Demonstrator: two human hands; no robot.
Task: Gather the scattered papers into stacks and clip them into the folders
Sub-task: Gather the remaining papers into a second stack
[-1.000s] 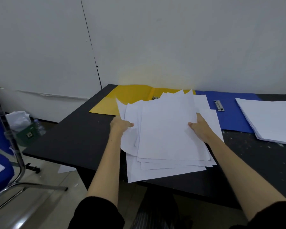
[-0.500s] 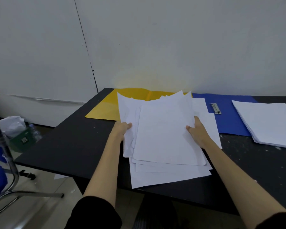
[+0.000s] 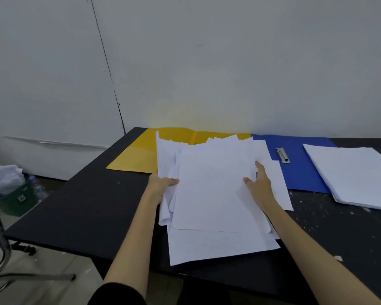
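A loose bundle of white papers (image 3: 211, 190) lies in the middle of the black table (image 3: 86, 205), its sheets fanned unevenly. My left hand (image 3: 161, 183) grips the bundle's left edge, thumb on top, and some sheets there curl downward. My right hand (image 3: 259, 183) holds the right edge with the thumb over the top sheet. An open yellow folder (image 3: 141, 155) lies behind the bundle, partly covered by it. An open blue folder (image 3: 299, 170) with a metal clip (image 3: 282, 155) lies to the right.
A neat stack of white paper (image 3: 356, 175) rests on the blue folder's right half and the table. A green bin (image 3: 15, 199) with crumpled paper and a chair's chrome frame (image 3: 0, 245) stand on the floor at left. The wall runs directly behind the table.
Both hands have pushed the bundle's sides inward, so the sheets overlap more tightly. The left-hand sheets have buckled and curled down. The bundle has shifted slightly towards the wall.
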